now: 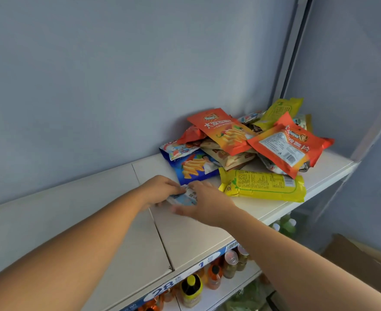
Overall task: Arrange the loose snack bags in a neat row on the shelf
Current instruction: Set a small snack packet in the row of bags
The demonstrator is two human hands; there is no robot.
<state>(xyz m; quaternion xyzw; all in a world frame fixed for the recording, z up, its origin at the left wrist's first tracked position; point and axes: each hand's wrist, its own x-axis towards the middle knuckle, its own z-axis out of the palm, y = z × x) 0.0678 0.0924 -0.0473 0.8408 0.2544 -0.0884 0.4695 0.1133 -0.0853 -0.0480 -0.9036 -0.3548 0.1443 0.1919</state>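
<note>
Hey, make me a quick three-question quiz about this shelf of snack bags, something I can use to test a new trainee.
1. True or false: the snack bags already stand in a neat row on the shelf.
2. Which bag lies at the front of the pile, nearest the shelf edge? A. yellow bag B. green bag C. black bag
3. What do the left hand and right hand both hold?

Key
1. False: they lie in a loose pile.
2. A.
3. The small pale bag, in front of the pile.
</note>
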